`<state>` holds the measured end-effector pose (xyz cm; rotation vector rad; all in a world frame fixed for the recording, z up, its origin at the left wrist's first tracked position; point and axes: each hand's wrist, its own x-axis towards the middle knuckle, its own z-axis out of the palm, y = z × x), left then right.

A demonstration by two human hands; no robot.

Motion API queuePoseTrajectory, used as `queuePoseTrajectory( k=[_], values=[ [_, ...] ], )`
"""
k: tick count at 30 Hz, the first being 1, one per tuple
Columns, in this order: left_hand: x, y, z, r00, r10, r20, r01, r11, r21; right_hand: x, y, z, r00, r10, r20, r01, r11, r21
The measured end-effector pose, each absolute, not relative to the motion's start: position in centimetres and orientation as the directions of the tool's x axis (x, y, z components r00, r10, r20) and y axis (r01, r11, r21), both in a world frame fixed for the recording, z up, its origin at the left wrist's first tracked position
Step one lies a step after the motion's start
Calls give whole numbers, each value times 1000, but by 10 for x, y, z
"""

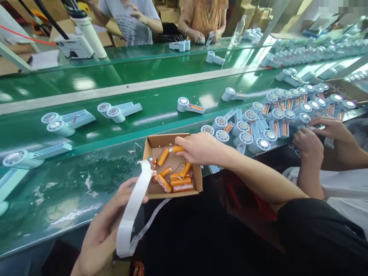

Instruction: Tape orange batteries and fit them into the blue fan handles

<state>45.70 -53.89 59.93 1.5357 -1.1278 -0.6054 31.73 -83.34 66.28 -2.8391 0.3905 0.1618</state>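
Note:
My right hand (201, 148) reaches over a small open cardboard box (197, 180), its fingers closed on an orange battery cell (177, 148). Several more orange cells (163, 156) with thin wires lie loose inside the box. At the box's left side, my left hand (110, 214) is curled around a long white strip (130, 214). The strip loops down in front of the palm, and a see-through length (153, 216) runs back toward the box. My left fingertips are close to the box wall; the strip partly hides their grip.
Light-blue fan housings (250, 126) crowd the bench at right, some with orange cells inside. More housings (115, 111) lie along the green conveyor (155, 124). A co-worker's hands (310, 143) work at right; two people (204, 23) stand across the line.

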Motion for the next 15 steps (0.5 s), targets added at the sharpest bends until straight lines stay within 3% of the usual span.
queuePoseTrajectory(
  k=[4,7,10,15],
  values=[
    [454,-550,602,225,-895,384,-674,142,725,304,-843,649,968,-178,174,17,-648,-762],
    [449,-558,601,126,-875,468,-881,118,459,293,-834,630,981,-167,101,57,-249,-967],
    [445,-563,601,37,-878,477,-952,114,283,284,-821,615,978,-205,-43,-22,101,-995],
    [441,-566,602,-39,-899,437,-971,137,194,273,-813,613,982,-176,-63,-18,247,-969]
  ],
)
